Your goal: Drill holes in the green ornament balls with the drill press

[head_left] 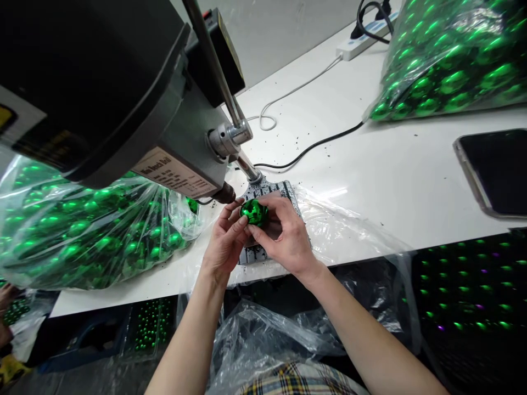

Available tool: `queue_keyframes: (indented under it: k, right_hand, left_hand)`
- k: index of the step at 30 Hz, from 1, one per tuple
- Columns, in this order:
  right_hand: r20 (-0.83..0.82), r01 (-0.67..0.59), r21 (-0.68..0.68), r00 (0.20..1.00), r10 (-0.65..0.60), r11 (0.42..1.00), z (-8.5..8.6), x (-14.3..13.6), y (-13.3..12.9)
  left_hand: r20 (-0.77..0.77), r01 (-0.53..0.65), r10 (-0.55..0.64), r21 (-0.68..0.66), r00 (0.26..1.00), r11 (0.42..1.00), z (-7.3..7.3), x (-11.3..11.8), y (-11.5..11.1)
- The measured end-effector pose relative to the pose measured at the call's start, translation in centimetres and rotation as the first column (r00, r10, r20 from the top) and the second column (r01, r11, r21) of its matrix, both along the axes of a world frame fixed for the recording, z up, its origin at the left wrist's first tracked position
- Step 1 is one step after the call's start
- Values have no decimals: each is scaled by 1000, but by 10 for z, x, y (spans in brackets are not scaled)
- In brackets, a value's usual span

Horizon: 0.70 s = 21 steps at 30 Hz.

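A shiny green ball (254, 213) is held between the fingertips of both my hands, just below and to the right of the drill chuck (225, 193). My left hand (225, 237) grips its left side with thumb and fingers. On the right side, my right hand (285, 230) closes on the ball with thumb and forefinger. Under my hands is the slotted metal base (290, 192) of the bench drill (177, 126), sprinkled with dark shavings. Whether the drill bit touches the ball cannot be made out.
Clear bags of green balls lie at the left (102, 236) and back right (457, 71). A phone (494, 173) rests at the right, a power strip (362, 41) at the back. Plastic film (346, 219) spreads over the table's front edge. Another person's hand (5, 307) shows far left.
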State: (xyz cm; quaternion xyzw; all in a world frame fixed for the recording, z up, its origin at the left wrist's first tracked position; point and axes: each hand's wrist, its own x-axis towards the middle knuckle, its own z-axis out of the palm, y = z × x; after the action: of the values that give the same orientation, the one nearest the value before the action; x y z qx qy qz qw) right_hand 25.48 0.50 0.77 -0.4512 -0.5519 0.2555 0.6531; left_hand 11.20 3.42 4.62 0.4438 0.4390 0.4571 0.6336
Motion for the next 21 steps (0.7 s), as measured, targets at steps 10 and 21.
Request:
queue_keyframes:
  k: [10, 21]
  right_hand:
    - [-60, -156, -78, 987, 152, 985, 4, 2, 0]
    - [-189, -194, -172, 969, 161, 966, 14, -1, 0]
  left_hand:
    - [-43, -38, 40, 55, 998, 998, 1, -1, -2]
    - [-38, -12, 13, 43, 999, 999, 2, -9, -7]
